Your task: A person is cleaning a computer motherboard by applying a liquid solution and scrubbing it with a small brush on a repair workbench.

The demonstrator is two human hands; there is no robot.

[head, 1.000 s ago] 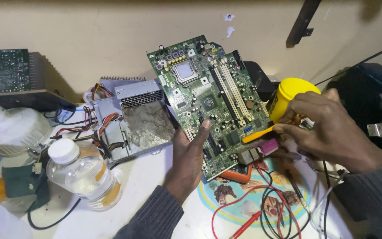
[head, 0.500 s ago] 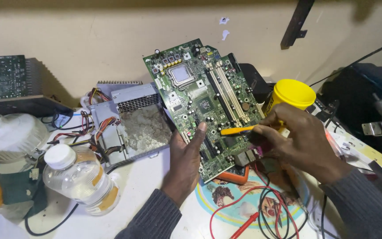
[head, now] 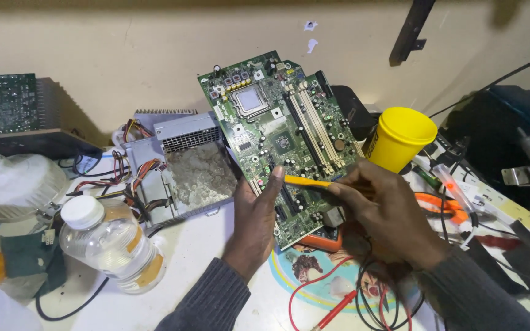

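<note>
The left hand (head: 254, 224) holds up a green board (head: 280, 138) from below. Its fingers are tucked behind the board and the thumb presses on the front, so it grips the board's lower edge. The board is tilted and lifted off the white table (head: 185, 257), in the middle of the view, leaning over a dusty grey box (head: 188, 168).

The right hand (head: 383, 214) has its fingers closed around a thin yellow tool (head: 307, 181). The tip of the tool points left and sits at the board's lower part, right by the left thumb. It looks like the tool is just starting to poke or scrape at the board. I cannot tell if any part is fixed or cleaned yet, so most of the work seems left to do.

A yellow cup (head: 400, 138) stands just beside the board on the right. A clear bottle (head: 108, 242) with a white cap lies on the table at the left. Red wires (head: 332, 300) curl near the right wrist.

One second ago the right hand is over by the cup, with the tool away from the left thumb. Now the hand is closer in and the tip is at the board. The board stays held up the same way.
</note>
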